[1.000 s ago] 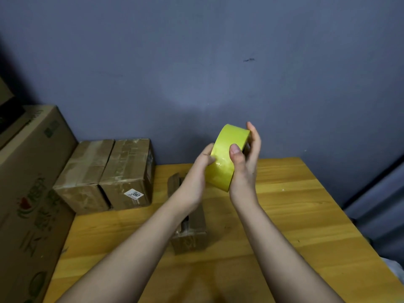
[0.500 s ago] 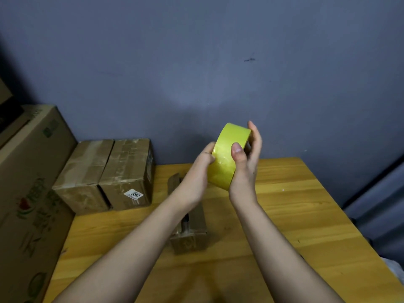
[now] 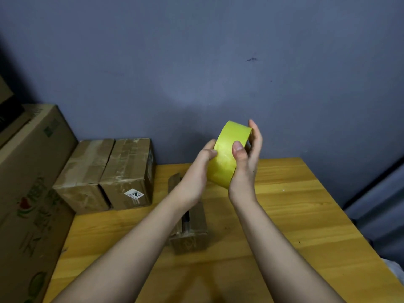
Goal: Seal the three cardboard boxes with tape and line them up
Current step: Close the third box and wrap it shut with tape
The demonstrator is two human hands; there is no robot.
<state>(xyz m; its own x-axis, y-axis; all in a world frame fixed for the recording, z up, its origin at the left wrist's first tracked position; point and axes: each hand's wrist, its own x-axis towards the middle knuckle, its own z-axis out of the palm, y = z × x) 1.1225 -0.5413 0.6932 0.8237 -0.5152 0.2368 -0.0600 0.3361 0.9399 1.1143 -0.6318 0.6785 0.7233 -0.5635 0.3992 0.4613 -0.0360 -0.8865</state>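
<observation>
I hold a yellow tape roll (image 3: 227, 154) up above the wooden table (image 3: 295, 215), between both hands. My right hand (image 3: 246, 162) grips it, thumb on the outer face and fingers behind the far side. My left hand (image 3: 197, 171) pinches the roll's left edge with thumb and fingertips. Below my left forearm a small cardboard box (image 3: 192, 232) lies on the table with a dark gap between its top flaps. Two taped cardboard boxes (image 3: 129, 171) (image 3: 84, 178) stand side by side at the table's back left corner.
A large printed carton (image 3: 28, 193) stands left of the table, with a dark object on top. A blue-grey wall rises right behind the table. The table's right edge drops off beside a grey surface.
The roll and both hands have stayed almost in place; the roll rose a touch and my left thumb shifted slightly on its edge.
</observation>
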